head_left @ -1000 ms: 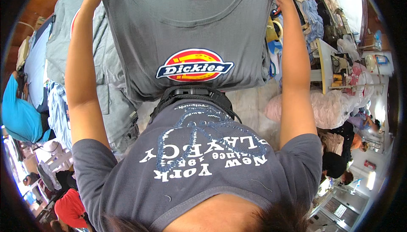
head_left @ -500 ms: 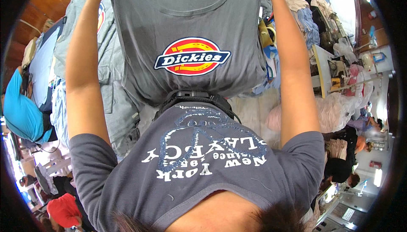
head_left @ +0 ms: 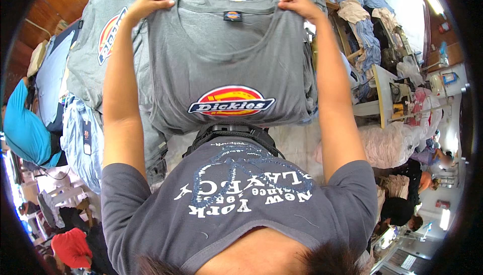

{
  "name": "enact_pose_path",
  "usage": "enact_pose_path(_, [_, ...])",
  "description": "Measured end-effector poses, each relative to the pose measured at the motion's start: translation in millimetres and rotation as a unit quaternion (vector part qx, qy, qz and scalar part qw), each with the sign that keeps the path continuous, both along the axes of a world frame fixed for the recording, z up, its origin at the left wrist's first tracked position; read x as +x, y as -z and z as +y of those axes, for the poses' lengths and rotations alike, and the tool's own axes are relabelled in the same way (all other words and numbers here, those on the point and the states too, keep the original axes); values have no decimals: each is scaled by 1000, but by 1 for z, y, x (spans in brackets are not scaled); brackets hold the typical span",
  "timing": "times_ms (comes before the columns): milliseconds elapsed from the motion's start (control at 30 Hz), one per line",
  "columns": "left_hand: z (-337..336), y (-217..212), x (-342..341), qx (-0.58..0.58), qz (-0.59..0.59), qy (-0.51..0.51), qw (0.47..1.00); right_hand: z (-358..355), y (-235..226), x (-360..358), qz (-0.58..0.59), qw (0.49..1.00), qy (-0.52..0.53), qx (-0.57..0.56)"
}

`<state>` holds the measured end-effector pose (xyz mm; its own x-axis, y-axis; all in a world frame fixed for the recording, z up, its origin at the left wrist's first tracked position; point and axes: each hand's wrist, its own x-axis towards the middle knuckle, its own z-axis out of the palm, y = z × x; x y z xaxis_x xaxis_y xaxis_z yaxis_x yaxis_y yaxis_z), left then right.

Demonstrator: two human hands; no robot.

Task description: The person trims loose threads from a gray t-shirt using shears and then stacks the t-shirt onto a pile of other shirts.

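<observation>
A grey tank top point(head_left: 221, 66) with a wide scooped neck hangs spread in front of me. Its chest bears a red, yellow and blue printed emblem, and a small dark label point(head_left: 232, 16) sits inside the back neckline. My left hand point(head_left: 151, 4) pinches the left shoulder between thumb and fingers. At the opposite shoulder, my right hand point(head_left: 300, 6) holds the cloth in the same kind of pinch. The lower part of the top droops toward my waist. Beneath and beyond it lie more grey shirts point(head_left: 85, 74) with the same emblem.
Light-blue garments point(head_left: 83, 144) hang at the left, near a person in a turquoise top point(head_left: 30, 129). To the right are piles of blue and beige cloth point(head_left: 363, 28), a pale board point(head_left: 378, 96) and pink bundles in clear plastic point(head_left: 387, 142). Other people work farther back.
Both hands have come down and closer to me, still holding the tank top's shoulders. The top has lowered with them, and more grey shirts show beyond it.
</observation>
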<state>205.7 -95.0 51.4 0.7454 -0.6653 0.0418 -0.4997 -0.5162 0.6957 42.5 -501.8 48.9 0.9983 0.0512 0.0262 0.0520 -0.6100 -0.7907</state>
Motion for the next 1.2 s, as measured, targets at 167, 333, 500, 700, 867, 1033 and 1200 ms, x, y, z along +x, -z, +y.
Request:
enact_pose_path(167, [-20, 123, -5, 32, -219, -213, 952, 22, 113, 18, -119, 935, 231, -240])
enact_pose_path(333, [-10, 112, -51, 25, -322, -339, 883, 45, 92, -24, -190, 814, 398, -377])
enact_pose_path(500, [-4, 102, -65, 34, -139, -311, 939, 31, 107, -51, -40, 900, 398, -172])
enact_pose_path(700, [2, 92, -66, -3, -84, -311, 947, 19, 105, -55, -73, 894, 413, 158])
enact_pose_path(867, [11, 98, -68, -258, 9, -275, 926, 20, 106, -72, 7, 753, 267, 601])
enact_pose_path(1033, [16, 96, -84, -400, 386, -203, 806, 36, 96, -81, 114, 759, 172, 617])
enact_pose_path(1200, [-12, 79, -93, -226, 468, -188, 834, 28, 91, -49, 138, 788, 76, 595])
